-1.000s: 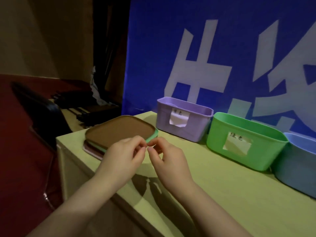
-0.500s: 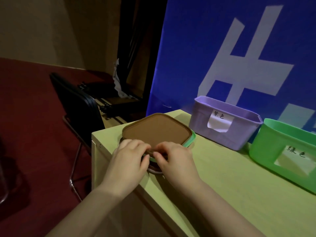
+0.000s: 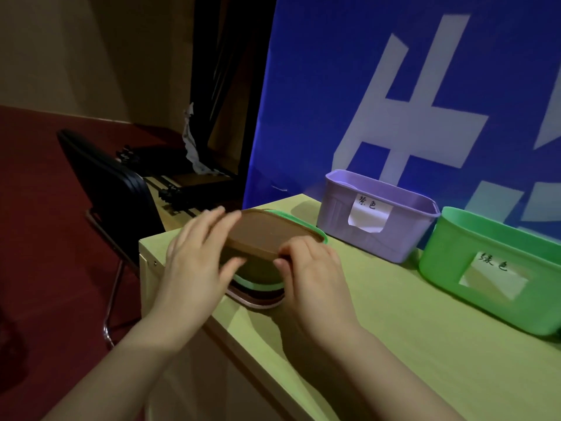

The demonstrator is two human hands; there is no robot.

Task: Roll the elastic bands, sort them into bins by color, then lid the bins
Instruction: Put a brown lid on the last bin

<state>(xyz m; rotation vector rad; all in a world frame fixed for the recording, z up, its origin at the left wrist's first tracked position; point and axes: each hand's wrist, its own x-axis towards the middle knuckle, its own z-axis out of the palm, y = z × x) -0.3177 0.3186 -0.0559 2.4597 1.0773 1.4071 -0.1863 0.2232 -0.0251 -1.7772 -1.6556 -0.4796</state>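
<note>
A stack of bin lids sits at the table's left corner. The top brown lid (image 3: 267, 233) is tilted up at its near edge, above a green-rimmed lid (image 3: 258, 282) and a pink-rimmed lid (image 3: 258, 300). My left hand (image 3: 194, 262) holds the brown lid's left side, fingers spread along it. My right hand (image 3: 309, 268) pinches its near right edge. A purple bin (image 3: 376, 217) with a paper label stands behind the stack, and a green bin (image 3: 485, 268) with a label stands to its right. No elastic bands are visible.
The pale green table (image 3: 425, 344) ends in a corner just left of the lids. A black chair (image 3: 112, 183) stands on the red floor beyond that edge. A blue banner (image 3: 394, 86) rises directly behind the bins.
Both hands went from touching fingertips above the table to the lid stack, and the brown lid's near edge has lifted off the lids beneath. The view shifted left.
</note>
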